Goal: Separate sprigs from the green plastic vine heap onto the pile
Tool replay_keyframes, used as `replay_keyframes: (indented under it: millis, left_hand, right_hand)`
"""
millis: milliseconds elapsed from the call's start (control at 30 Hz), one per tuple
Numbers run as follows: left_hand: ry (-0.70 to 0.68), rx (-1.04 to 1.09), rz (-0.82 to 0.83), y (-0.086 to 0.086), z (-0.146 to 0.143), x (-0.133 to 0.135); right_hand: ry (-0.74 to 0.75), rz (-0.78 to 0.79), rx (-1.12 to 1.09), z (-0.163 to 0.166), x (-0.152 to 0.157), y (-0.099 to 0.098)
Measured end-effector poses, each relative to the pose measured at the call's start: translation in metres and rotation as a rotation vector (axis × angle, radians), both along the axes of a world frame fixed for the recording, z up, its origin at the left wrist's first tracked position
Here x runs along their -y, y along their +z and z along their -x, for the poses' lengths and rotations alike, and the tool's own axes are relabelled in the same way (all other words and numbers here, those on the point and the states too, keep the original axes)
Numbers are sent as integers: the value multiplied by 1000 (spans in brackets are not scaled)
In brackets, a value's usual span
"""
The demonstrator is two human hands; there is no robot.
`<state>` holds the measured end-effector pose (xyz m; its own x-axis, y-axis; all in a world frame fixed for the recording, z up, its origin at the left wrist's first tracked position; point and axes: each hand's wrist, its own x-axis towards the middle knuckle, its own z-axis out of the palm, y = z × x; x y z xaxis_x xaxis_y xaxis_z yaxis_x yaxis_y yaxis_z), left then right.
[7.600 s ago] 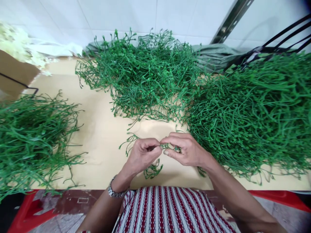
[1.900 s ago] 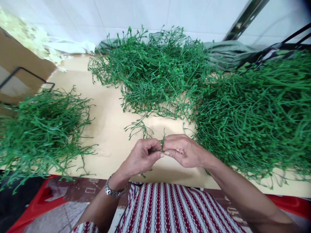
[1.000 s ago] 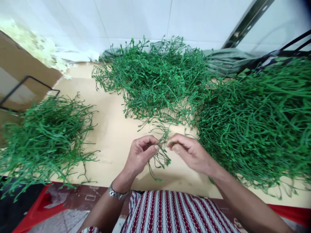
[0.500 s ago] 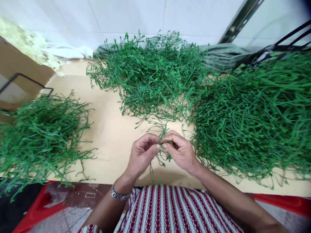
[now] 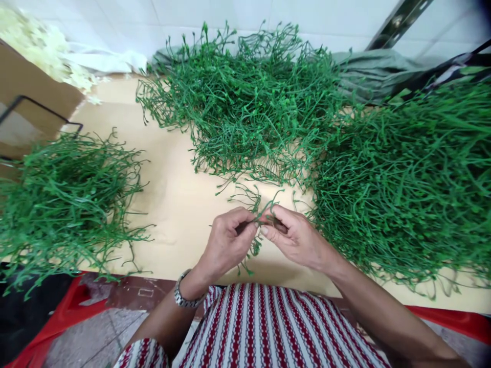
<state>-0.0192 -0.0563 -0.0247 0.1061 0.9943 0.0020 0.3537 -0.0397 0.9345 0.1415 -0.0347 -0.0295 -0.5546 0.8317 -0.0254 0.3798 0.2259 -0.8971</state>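
Note:
My left hand (image 5: 227,242) and my right hand (image 5: 295,236) meet fingertip to fingertip over the near middle of the cream table top (image 5: 169,199). Both pinch one thin green plastic sprig (image 5: 256,205), whose branches stick up above the fingers and hang below them. A metal watch (image 5: 183,296) sits on my left wrist. A large heap of green stems (image 5: 402,174) lies just right of my right hand. Another heap of branched sprigs (image 5: 249,102) lies behind the hands. A third green heap (image 5: 65,194) lies at the left.
A brown cardboard box with a black wire frame (image 5: 26,117) stands at the far left, with white flower pieces (image 5: 49,46) behind it. Grey-green cloth (image 5: 376,76) lies at the back by the white tiled wall. Red plastic (image 5: 65,317) shows below the table edge.
The hands have stayed together on the sprig, parting briefly a second ago and closing again. The view has tilted slightly, so the heaps sit higher in the picture.

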Motion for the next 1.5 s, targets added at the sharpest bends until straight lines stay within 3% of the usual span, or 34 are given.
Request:
replay_keyframes:
  millis: [200, 367, 500, 800, 1033, 1133, 1267, 1333, 1433, 1500]
  left_hand:
    - [119, -61, -181, -3, -5, 2]
    - [73, -132, -413, -11, -6, 5]
    - [76, -282, -488, -17, -6, 7]
    - [-160, -372, -341, -8, -1, 3]
    - [-155, -531, -291, -13, -5, 7]
    - [-144, -526, -313, -15, -8, 7]
    - [-134, -399, -320, -10, -6, 10]
    - [-128, -271, -297, -4, -2, 12]
    - [-86, -43, -156, 4, 5, 13]
    - [-34, 106, -11, 4, 7, 8]
  right_hand:
    - [-215, 75, -65, 8, 11, -12]
    - [-183, 169, -176, 11, 9, -16]
    - [-122, 144, -157, 11, 7, -11]
    - [-52, -103, 162, 0, 4, -6]
    - [75, -476, 511, -2, 1, -3]
    - [94, -562, 596, -1, 2, -1]
    - [103, -613, 641, -7, -2, 2]
    - [-1, -613, 736, -15, -7, 7]
    - [-215, -638, 792, -24, -16, 17]
    - [-146, -643, 656, -25, -19, 20]
